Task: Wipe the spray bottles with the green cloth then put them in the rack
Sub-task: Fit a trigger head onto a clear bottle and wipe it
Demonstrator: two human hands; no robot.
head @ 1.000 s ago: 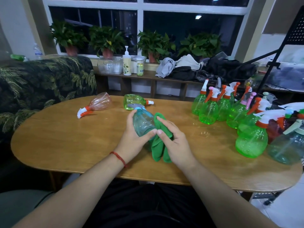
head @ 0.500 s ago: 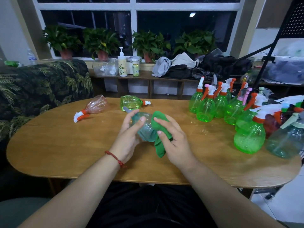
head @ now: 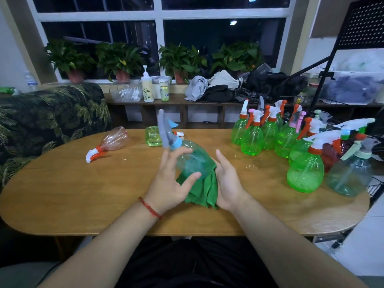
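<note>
Teal spray bottle tilts in the left hand, grip clamped round it; right hand backs the green cloth, its grip hidden, cannot tell.

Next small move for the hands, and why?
Probably close the right hand so the cloth wraps the bottle: the left hand grips the tilted bottle, the cloth cups only its lower side, and the right thumb stands clear of it.
</note>
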